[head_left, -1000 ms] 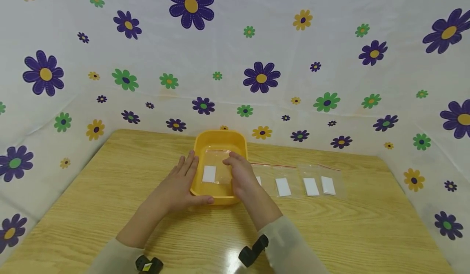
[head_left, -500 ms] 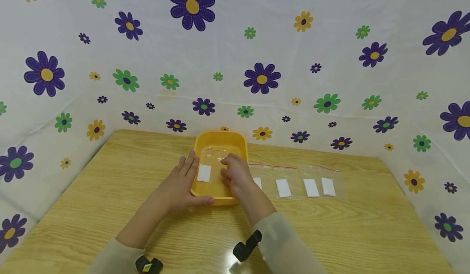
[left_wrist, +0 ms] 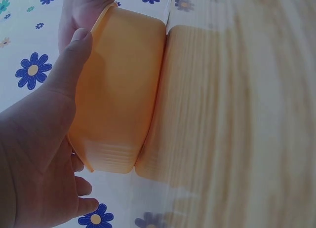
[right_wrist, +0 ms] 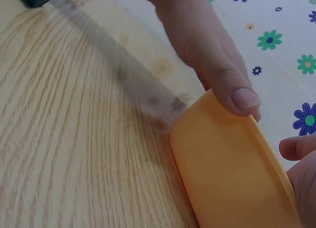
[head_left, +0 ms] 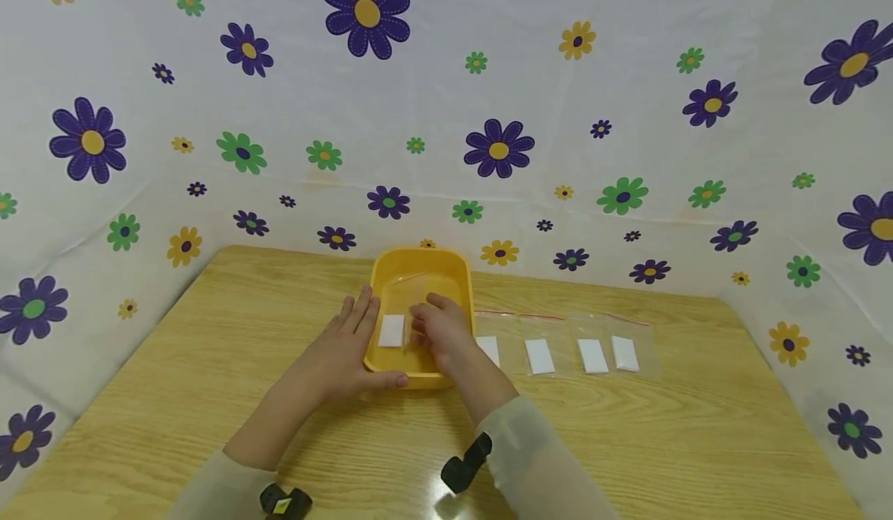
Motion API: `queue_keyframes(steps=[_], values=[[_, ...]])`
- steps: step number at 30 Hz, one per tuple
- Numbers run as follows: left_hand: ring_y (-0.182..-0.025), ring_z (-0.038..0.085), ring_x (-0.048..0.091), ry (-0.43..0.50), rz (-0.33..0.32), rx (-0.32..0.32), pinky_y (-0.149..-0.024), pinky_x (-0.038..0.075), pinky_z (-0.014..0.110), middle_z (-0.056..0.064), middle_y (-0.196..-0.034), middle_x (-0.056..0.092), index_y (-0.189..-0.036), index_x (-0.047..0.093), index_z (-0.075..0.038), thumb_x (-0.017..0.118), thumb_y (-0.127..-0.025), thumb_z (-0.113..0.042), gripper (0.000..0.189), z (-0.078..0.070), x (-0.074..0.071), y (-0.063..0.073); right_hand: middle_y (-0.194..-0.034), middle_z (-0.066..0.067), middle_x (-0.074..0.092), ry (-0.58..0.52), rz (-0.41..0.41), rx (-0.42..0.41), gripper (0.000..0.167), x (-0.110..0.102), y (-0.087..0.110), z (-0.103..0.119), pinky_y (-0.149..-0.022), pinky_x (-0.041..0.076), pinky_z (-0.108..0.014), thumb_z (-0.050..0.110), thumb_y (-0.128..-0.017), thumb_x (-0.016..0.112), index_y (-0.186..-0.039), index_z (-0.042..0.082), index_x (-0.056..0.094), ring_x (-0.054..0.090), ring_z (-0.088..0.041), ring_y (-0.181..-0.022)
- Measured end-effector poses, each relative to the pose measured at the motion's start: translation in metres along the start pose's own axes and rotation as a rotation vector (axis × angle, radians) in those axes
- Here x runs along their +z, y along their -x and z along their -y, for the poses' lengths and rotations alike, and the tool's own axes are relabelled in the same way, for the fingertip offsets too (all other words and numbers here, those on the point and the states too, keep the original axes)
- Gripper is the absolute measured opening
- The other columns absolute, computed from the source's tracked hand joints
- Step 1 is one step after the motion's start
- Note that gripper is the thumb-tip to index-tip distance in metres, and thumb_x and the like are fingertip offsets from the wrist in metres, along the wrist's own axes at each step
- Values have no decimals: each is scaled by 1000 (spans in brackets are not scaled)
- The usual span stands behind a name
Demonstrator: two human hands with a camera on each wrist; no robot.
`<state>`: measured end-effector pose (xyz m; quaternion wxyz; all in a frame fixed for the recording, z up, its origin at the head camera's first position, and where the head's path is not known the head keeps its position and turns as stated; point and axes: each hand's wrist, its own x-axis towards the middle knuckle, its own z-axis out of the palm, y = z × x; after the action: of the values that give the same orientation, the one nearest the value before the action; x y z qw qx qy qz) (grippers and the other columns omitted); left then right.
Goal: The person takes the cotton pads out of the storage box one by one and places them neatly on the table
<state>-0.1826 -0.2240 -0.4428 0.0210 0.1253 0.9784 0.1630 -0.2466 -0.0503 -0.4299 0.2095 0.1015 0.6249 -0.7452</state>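
A yellow plastic basin (head_left: 427, 253) stands on the table. My left hand (head_left: 333, 359) rests at its near left corner, fingers straight along the left rim and thumb on the front rim; the left wrist view shows the thumb on the basin wall (left_wrist: 118, 80). Inside lies a clear zip bag (head_left: 403, 300) with a white flat rectangle (head_left: 391, 331) in it. My right hand (head_left: 446, 335) reaches over the right rim, its curled fingers pinching the bag's right edge; the fingertips are partly hidden. In the right wrist view only part of my right hand (right_wrist: 302, 161) shows.
Right of the basin several similar clear zip bags lie in a row, each with a white rectangle (head_left: 540, 356) and some with a red seal line (head_left: 541, 317). A white flowered cloth (head_left: 412, 101) hangs around the wooden table (head_left: 628, 442).
My right hand has moved left and lower inside the basin. The bag's sheet has shifted left and its top edge now slants. My left hand stays at the rim.
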Motion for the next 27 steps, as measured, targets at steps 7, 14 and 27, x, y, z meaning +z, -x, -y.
queue_keyframes(steps=[7, 14, 27], values=[[-151, 46, 6, 1, 3, 3, -121, 18, 57, 17, -167, -1, -159, 10, 1, 55, -73, -88, 131, 0, 0, 0, -84, -5, 57, 60, 64, -81, 49, 2, 0, -5, -58, 48, -22, 0, -95, 60, -143, 0, 50, 52, -13, -63], [-151, 47, 5, -5, 0, 9, -121, 17, 57, 17, -167, -1, -158, 10, 1, 51, -71, -92, 134, 1, 0, 0, -92, -5, 60, 78, 48, -76, 46, 4, -1, -5, -63, 53, -21, 5, -95, 61, -140, -1, 53, 56, -13, -75], [-151, 47, 6, -5, -3, 13, -121, 16, 57, 19, -167, -1, -158, 10, 2, 50, -72, -91, 133, 2, 2, -1, -96, -10, 65, 179, 27, -109, 54, 5, 1, -6, -62, 52, -21, -2, -87, 64, -140, 0, 53, 58, -14, -71]])
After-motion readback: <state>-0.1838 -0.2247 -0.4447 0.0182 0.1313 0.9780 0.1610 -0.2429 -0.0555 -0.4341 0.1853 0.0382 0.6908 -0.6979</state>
